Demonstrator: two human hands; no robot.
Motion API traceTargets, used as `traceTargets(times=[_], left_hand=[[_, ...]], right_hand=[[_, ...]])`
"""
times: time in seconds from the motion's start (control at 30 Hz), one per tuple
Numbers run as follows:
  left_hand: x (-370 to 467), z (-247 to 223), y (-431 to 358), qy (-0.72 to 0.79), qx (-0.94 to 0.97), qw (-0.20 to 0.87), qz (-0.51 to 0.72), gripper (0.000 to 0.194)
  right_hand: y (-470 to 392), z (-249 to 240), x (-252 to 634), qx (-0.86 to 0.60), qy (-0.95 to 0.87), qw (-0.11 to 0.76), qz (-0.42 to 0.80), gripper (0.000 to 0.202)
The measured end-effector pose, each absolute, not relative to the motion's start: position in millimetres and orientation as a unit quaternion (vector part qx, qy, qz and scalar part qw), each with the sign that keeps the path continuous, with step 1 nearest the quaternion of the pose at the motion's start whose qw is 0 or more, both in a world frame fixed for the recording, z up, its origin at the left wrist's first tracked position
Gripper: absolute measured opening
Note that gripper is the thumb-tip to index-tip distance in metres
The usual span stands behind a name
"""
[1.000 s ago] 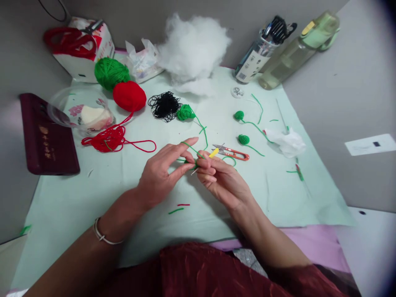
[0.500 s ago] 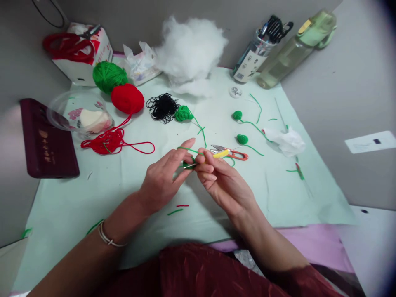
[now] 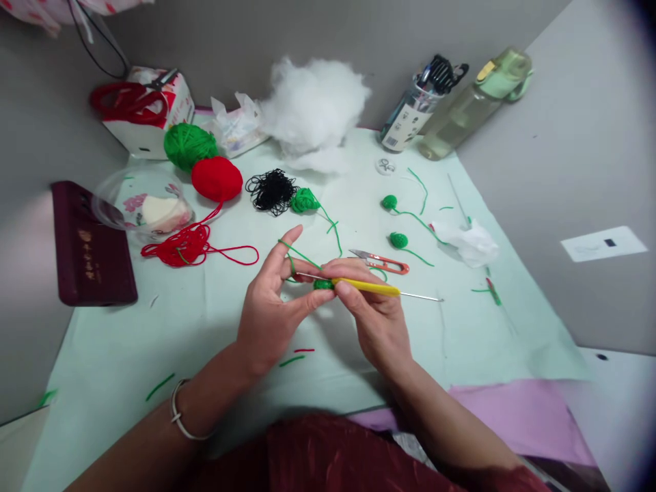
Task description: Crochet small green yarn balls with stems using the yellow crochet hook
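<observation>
The small green crocheted piece (image 3: 323, 284) sat near the centre of the frame, pinched between thumb and fingers of the left hand (image 3: 269, 304), while the right hand (image 3: 383, 331) gripped the yellow handle of a hook (image 3: 369, 286), its thin shaft pointing left. Green yarn (image 3: 303, 255) ran over a raised left finger; if that finger dipped, the strand could slacken and a loop might slip off, and a loose pinch might let the piece twist. Below them spread a creased, pale green cloth (image 3: 205, 342), with white stuffing (image 3: 318, 102) at upper centre, a bottle (image 3: 456, 126) at upper right and grey walls (image 3: 553, 157) around.
</observation>
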State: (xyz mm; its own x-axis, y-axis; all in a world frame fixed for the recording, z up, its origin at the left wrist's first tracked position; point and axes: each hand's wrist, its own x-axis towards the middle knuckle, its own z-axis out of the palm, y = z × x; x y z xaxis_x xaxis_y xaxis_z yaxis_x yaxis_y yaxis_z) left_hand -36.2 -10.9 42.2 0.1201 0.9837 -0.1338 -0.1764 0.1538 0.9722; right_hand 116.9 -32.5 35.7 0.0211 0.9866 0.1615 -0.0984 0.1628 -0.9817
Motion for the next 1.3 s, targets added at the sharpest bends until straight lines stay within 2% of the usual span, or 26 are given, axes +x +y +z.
traceTargets(times=[0.13,0.2,0.27,0.37,0.5,0.67,0.77,0.83,0.9,0.93,1.0,1.07,1.13,1.2,1.3], left_hand=[[-41,46,-5,0.434,0.441,0.647,0.444,0.095],[-47,49,1,0.422,0.452,0.657,0.431,0.088],[-56,51,8,0.437,0.450,0.627,0.461,0.073],[-72,56,20,0.465,0.474,0.556,0.500,0.041],[-100,64,37,0.460,0.580,0.535,0.408,0.014],[-131,78,55,0.515,0.480,0.475,0.528,0.017],[-129,87,55,0.602,0.600,0.326,0.413,0.016],[-115,91,48,0.588,0.709,0.237,0.310,0.015],[-92,91,36,0.544,0.708,0.218,0.394,0.022],[-80,89,31,0.513,0.690,0.261,0.440,0.031],[-58,82,20,0.412,0.630,0.445,0.485,0.049],[-44,77,15,0.323,0.566,0.642,0.404,0.059],[-42,79,13,0.235,0.472,0.780,0.337,0.062],[-48,91,14,0.237,0.376,0.806,0.391,0.056],[-60,116,14,0.317,0.339,0.693,0.551,0.038]], right_hand=[[-29,34,117,-0.437,-0.442,0.581,0.525,0.010],[-26,36,120,-0.441,-0.370,0.582,0.575,0.007],[-24,41,125,-0.421,-0.310,0.569,0.635,0.011],[-27,48,131,-0.349,-0.283,0.511,0.733,0.010],[-34,57,139,-0.267,-0.286,0.450,0.803,0.008],[-35,68,151,-0.247,-0.296,0.468,0.795,0.008],[-33,72,152,-0.260,-0.312,0.476,0.780,0.007],[-33,72,149,-0.265,-0.323,0.484,0.769,0.007],[-34,72,146,-0.265,-0.330,0.493,0.760,0.006],[-34,72,145,-0.264,-0.331,0.497,0.758,0.006],[-35,72,144,-0.263,-0.331,0.507,0.751,0.006],[-35,72,144,-0.266,-0.333,0.523,0.738,0.005],[-34,73,145,-0.274,-0.340,0.548,0.714,0.006],[-33,73,146,-0.288,-0.348,0.574,0.683,0.008],[-32,72,142,-0.314,-0.355,0.605,0.640,0.007]])
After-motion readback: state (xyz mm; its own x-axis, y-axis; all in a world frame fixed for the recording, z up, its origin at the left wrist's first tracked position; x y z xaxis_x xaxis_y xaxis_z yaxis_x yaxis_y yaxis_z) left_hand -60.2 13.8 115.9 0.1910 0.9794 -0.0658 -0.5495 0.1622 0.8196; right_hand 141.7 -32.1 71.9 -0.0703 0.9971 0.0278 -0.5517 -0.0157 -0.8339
